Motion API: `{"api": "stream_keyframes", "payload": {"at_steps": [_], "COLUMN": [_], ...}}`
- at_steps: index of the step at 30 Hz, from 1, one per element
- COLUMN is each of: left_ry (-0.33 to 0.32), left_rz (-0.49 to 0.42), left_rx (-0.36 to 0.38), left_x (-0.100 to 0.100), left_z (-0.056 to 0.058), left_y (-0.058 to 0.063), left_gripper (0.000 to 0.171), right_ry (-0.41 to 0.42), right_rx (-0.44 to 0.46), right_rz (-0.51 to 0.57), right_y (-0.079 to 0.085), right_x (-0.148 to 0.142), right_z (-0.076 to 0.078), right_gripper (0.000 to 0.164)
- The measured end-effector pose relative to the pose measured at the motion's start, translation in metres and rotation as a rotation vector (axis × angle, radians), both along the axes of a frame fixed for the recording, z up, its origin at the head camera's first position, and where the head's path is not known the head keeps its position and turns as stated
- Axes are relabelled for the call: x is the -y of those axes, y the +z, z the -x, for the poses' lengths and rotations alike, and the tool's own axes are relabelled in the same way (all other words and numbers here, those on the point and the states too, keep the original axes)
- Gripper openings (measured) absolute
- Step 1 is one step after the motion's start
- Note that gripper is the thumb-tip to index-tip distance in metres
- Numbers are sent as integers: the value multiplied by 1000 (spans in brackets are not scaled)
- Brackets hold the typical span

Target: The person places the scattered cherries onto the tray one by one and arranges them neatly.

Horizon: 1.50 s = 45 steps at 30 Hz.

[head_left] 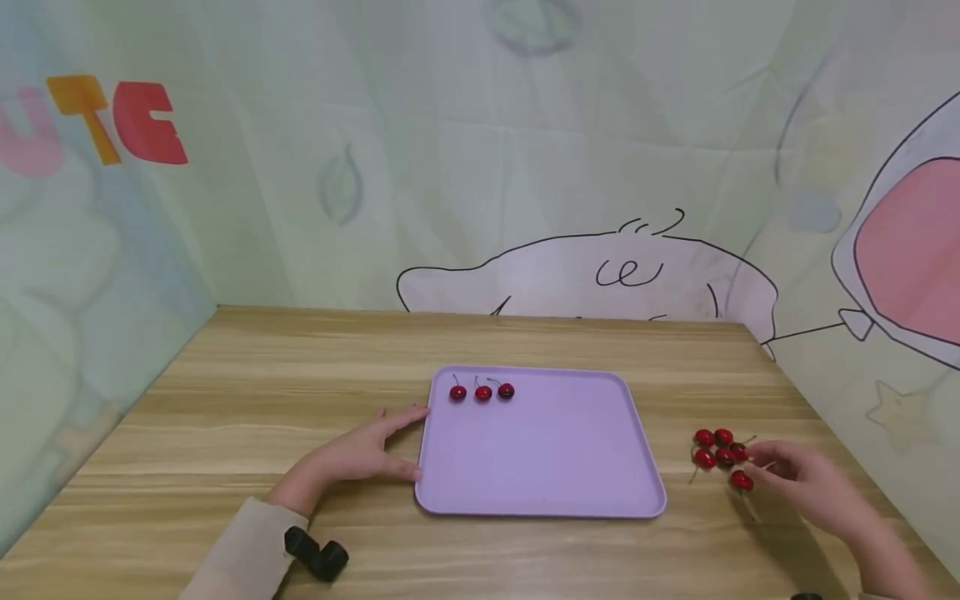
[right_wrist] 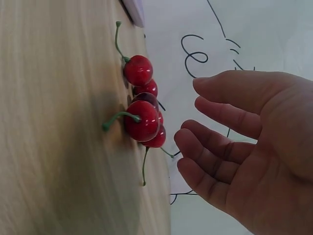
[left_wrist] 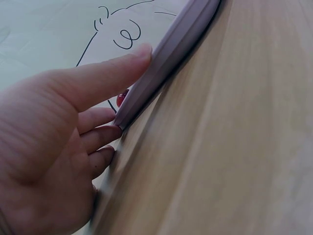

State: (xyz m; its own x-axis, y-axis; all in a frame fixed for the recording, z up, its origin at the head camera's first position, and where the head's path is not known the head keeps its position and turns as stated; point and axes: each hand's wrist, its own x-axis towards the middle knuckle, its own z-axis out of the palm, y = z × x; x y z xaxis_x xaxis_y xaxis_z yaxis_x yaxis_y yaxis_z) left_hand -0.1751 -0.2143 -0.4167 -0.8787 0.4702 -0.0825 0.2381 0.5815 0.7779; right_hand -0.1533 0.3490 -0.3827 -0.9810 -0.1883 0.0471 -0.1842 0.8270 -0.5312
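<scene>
A lilac tray (head_left: 540, 454) lies on the wooden table, with three red cherries (head_left: 483, 392) in a row at its back left corner. My left hand (head_left: 356, 454) touches the tray's left edge with thumb and fingertips; the left wrist view shows the thumb on the rim (left_wrist: 161, 68) and the fingers fairly straight. To the right of the tray sits a cluster of several stemmed cherries (head_left: 705, 458). Beside it hovers my right hand (head_left: 813, 487), fingers loosely bent. In the right wrist view nothing is between those fingers, and the nearest cherry (right_wrist: 142, 122) is apart from them.
The wooden table (head_left: 300, 358) extends around the tray on all sides. Printed cloth walls (head_left: 300, 167) with cartoon drawings stand behind the table and along its left and right sides. A black wrist device (head_left: 318, 554) is strapped to the left sleeve.
</scene>
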Motion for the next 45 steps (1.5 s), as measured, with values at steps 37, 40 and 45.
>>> {"api": "stream_keyframes", "payload": {"at_steps": [37, 40, 45], "left_ry": [-9, -8, -3], "left_rz": [-5, -4, 2], "left_rx": [-7, -5, 7], "left_x": [2, 2, 1], "left_z": [0, -1, -1], "left_y": [0, 0, 1], "left_gripper": [91, 91, 91], "right_ry": [-31, -8, 18], "right_rx": [127, 112, 75], "right_rz": [-101, -44, 11], "right_y": [-8, -3, 7], "right_x": [6, 8, 14], "right_z": [7, 7, 10], "right_gripper": [31, 30, 30]}}
